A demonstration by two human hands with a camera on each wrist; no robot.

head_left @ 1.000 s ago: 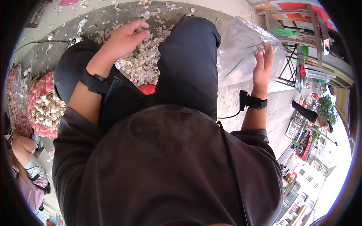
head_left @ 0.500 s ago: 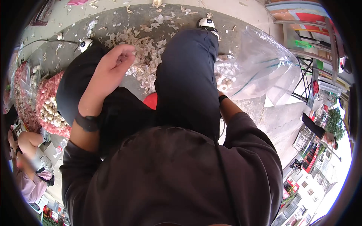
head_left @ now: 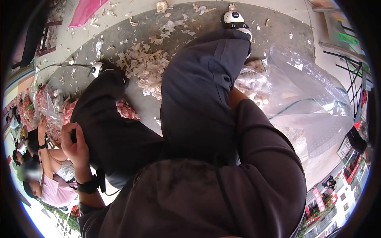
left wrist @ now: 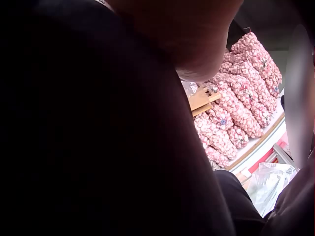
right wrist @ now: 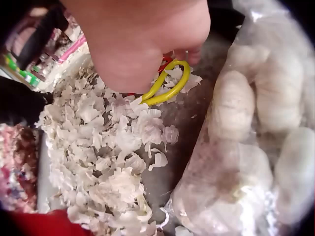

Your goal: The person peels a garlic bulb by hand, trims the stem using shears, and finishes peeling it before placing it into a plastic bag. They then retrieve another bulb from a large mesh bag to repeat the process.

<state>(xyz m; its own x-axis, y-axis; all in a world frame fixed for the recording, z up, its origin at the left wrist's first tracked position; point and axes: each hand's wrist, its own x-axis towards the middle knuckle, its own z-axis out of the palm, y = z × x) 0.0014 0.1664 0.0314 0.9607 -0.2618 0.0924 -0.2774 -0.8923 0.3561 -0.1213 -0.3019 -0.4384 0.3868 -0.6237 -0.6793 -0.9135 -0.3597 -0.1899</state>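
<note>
Pink mesh sacks of garlic (left wrist: 241, 96) stand at the far left, beyond the person's left leg. Just inside them, beside that leg, hangs the left hand (head_left: 76, 146), thumb and index finger loosely bent with a gap between them, and nothing is seen in it. Further right, on the floor between the spread legs, lies a heap of papery garlic peel (head_left: 145, 69).

Past the heap, the right arm goes down behind the right thigh, so the head view loses the right hand (right wrist: 147, 39); the right wrist view shows it low over the peel's edge. Directly beneath it is a yellow handle loop (right wrist: 173, 93) with a bit of red alongside, perhaps scissors, the rest hidden by the hand. The loop's long axis slants from lower left to upper right in that view, its upper end right under the bent fingertips. Whether they have closed on it I cannot tell. The right hand is plainly the nearer one; the left is well apart, across both legs.

Rightmost, beside the right hand, white garlic bulbs (right wrist: 234, 105) sit under clear plastic, with a large transparent bag (head_left: 313, 91) spreading beyond the right knee.
</note>
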